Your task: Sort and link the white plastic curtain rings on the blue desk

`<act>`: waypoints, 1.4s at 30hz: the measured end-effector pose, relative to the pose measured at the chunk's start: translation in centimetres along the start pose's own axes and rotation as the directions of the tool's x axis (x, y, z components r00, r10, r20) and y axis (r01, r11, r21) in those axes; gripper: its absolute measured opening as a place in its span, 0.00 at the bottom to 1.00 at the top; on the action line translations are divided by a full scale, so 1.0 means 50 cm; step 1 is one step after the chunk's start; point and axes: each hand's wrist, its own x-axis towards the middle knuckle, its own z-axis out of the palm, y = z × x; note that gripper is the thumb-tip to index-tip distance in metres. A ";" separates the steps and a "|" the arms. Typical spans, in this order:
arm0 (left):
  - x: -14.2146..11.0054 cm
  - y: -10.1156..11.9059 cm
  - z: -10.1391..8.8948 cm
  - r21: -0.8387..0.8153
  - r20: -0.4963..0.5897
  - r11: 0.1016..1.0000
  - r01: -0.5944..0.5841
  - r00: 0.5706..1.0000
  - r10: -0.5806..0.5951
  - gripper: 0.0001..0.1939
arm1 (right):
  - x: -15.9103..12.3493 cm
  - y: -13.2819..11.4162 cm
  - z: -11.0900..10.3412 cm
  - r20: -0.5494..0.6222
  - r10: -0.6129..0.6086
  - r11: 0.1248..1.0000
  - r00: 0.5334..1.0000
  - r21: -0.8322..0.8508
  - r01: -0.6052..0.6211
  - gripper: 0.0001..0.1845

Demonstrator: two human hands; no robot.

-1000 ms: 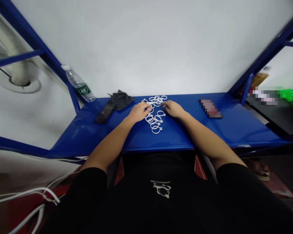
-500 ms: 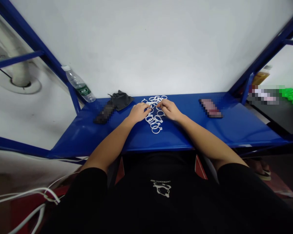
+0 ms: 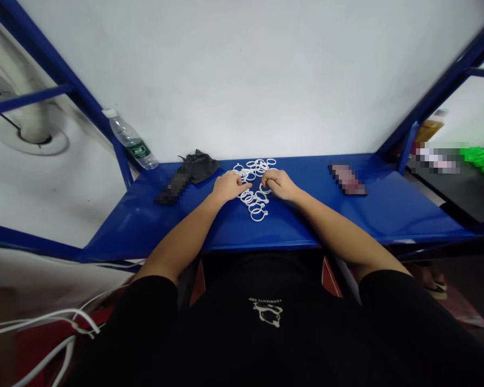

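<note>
Several white plastic rings with small eyelets [image 3: 248, 198], looking like curtain rings, lie in a loose, overlapping cluster on the blue tabletop [image 3: 290, 223]. At the cluster's left side, my left hand [image 3: 228, 186] rests with its fingers curled and the thumb pointing right. Whatever lies under those fingers is hidden. On the right side my right hand [image 3: 279, 184] is closed, its fingertips bent down onto a white ring [image 3: 263, 189] that partly shows below them. A gap with rings in it separates the two hands.
A crumpled black bag [image 3: 200, 165] and a blurred dark object [image 3: 172, 188] lie left of my hands. A clear bottle [image 3: 131, 141] stands at the back left. A phone-like object [image 3: 348, 179] lies to the right. Blue frame posts flank the table, with a white wall behind.
My right hand has curled its fingers and drawn slightly back toward me. The left fingers have shifted a little, and the rings between the hands lie differently.
</note>
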 end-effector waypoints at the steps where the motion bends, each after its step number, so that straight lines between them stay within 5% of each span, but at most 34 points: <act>1: 0.000 0.000 -0.001 0.001 0.002 1.000 0.006 1.000 -0.006 0.26 | 0.000 -0.001 0.002 0.008 0.003 1.000 1.000 -0.004 -0.003 0.11; 8: 0.006 -0.010 0.003 -0.037 0.015 0.997 0.063 0.998 -0.062 0.07 | 0.002 0.006 0.005 0.031 0.035 0.998 0.999 -0.059 -0.033 0.10; 12: 0.010 -0.025 0.013 -0.051 0.043 0.998 0.033 0.999 -0.031 0.13 | -0.002 0.017 0.002 0.089 0.045 0.998 0.995 -0.037 -0.042 0.14; 20: 0.004 -0.011 0.008 -0.017 0.023 1.000 0.003 1.000 -0.002 0.08 | -0.009 0.024 0.008 0.030 0.004 1.000 1.000 0.017 -0.004 0.23; 25: -0.001 0.006 0.003 -0.062 -0.016 0.992 -0.108 0.994 0.107 0.08 | -0.008 0.031 0.015 -0.010 0.055 0.993 0.998 -0.103 -0.056 0.20; 30: -0.002 0.017 0.010 -0.120 -0.211 0.894 -0.431 0.891 0.401 0.06 | -0.006 0.033 0.021 -0.060 0.097 0.989 0.993 -0.103 -0.103 0.21; 34: -0.005 0.025 0.014 -0.104 -0.293 0.816 -0.569 0.801 0.522 0.07 | -0.005 0.030 0.024 0.025 0.046 0.997 0.999 -0.070 -0.044 0.20; 37: -0.007 0.027 0.017 -0.096 -0.296 0.797 -0.597 0.781 0.550 0.08 | -0.006 0.029 0.025 0.030 0.032 0.998 0.999 -0.048 -0.030 0.16; 42: -0.009 0.028 0.022 -0.083 -0.251 0.820 -0.567 0.808 0.533 0.09 | -0.001 0.027 0.023 -0.052 -0.038 0.997 0.998 -0.063 0.034 0.11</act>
